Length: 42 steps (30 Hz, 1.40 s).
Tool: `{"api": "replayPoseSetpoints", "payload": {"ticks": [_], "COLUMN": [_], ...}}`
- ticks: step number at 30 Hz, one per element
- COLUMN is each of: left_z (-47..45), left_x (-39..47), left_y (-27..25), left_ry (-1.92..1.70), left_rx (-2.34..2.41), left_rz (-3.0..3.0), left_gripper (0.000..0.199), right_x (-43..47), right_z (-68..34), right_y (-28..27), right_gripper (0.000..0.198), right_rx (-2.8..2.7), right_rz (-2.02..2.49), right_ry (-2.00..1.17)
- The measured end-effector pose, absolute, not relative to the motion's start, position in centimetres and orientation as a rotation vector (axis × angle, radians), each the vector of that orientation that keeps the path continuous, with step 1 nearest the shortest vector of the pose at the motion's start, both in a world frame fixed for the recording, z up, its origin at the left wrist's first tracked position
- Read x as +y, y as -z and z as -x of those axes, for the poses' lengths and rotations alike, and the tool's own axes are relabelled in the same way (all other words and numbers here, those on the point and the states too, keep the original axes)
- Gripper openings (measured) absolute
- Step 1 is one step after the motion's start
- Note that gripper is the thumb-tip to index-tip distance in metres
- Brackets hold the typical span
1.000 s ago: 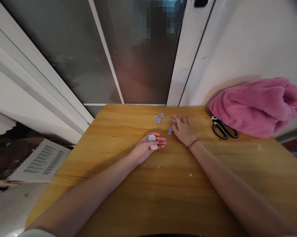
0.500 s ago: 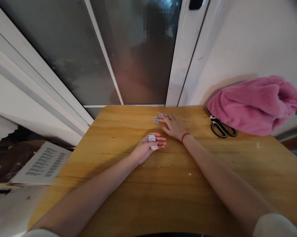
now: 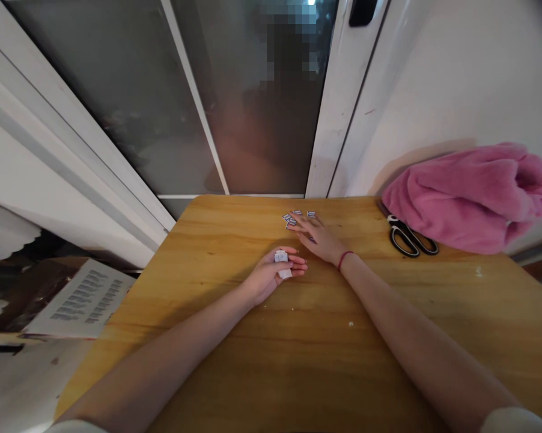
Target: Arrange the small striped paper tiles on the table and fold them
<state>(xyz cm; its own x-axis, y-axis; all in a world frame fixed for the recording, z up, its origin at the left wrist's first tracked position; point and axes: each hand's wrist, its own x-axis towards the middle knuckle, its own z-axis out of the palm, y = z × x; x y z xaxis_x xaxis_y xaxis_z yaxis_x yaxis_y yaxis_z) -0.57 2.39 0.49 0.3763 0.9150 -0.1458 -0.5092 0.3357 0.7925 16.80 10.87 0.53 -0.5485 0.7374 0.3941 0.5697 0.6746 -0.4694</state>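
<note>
My left hand (image 3: 271,273), palm turned up, holds a small stack of white paper pieces (image 3: 282,257) under its thumb, just above the table. My right hand (image 3: 322,240), palm down with fingers spread, rests over several small cut-out stickers (image 3: 288,220) with blue-and-white print near the table's back edge. One more cut-out (image 3: 311,214) lies a little to their right, behind the hand. The fingers hide part of the group, and whether they press on any piece I cannot tell. A red cord circles my right wrist.
Black-handled scissors (image 3: 410,237) lie on the wooden table (image 3: 235,373) at right, partly under a pink plush cloth (image 3: 469,198). A glass sliding door (image 3: 262,138) stands behind the table. An open cardboard box (image 3: 82,297) is at lower left. Tiny white scraps dot the tabletop.
My right hand has shifted slightly over the cut-outs, and more of them show now, including the one at the right. My left hand keeps its stack. The whole view has moved a little.
</note>
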Motion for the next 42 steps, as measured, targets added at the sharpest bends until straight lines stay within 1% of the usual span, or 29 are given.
{"api": "replayPoseSetpoints", "payload": {"ticks": [2, 4, 7, 10, 14, 17, 22, 26, 29, 37, 39, 42], "left_z": [0.6, 0.6, 0.6, 0.5, 0.4, 0.4, 0.4, 0.5, 0.5, 0.5, 0.5, 0.6], "left_x": [2.4, 2.3, 2.3, 2.3, 2.4, 2.4, 2.3, 2.2, 2.3, 2.4, 2.3, 2.2], "left_y": [-0.5, -0.7, -0.9, -1.0, -0.7, -0.6, -0.9, -0.9, -0.8, -1.0, -1.0, -1.0], "left_ry": [-1.013, -1.003, -0.993, -0.989, -1.0, -1.002, -0.996, -0.988, -0.987, -0.976, -0.982, -0.987], "left_rx": [0.661, 0.67, 0.684, 0.688, 0.678, 0.672, 0.69, 0.693, 0.691, 0.686, 0.692, 0.697], "left_rz": [-0.73, -0.723, -0.712, -0.71, -0.721, -0.729, -0.728, -0.717, -0.718, -0.69, -0.681, -0.658], "left_gripper": [0.022, 0.022, 0.022, 0.022, 0.021, 0.021, 0.021, 0.021, 0.021, 0.022, 0.021, 0.02], "right_x": [11.1, 11.4, 11.6, 11.7, 12.3, 12.6, 12.4, 11.8, 11.5, 12.0, 12.0, 11.5], "right_z": [-16.7, -16.9, -17.2, -17.0, -16.2, -15.6, -15.6, -16.8, -17.6, -17.3, -17.4, -18.0], "right_y": [-0.3, -0.1, 0.2, 0.1, 0.3, 0.5, 0.2, -0.1, 0.0, 0.1, 0.1, 0.4], "right_gripper": [0.048, 0.042, 0.041, 0.045, 0.057, 0.062, 0.063, 0.053, 0.047, 0.051, 0.045, 0.025], "right_rx": [-2.304, -2.24, -2.145, -2.184, -2.373, -2.429, -2.371, -2.163, -2.13, -2.158, -2.02, -1.707], "right_rz": [1.009, 1.01, 1.003, 1.069, 1.18, 1.203, 1.141, 1.079, 1.063, 1.006, 1.045, 1.159], "right_ry": [-0.379, -0.436, -0.519, -0.402, -0.235, -0.187, -0.215, -0.249, -0.317, -0.331, -0.352, -0.443]}}
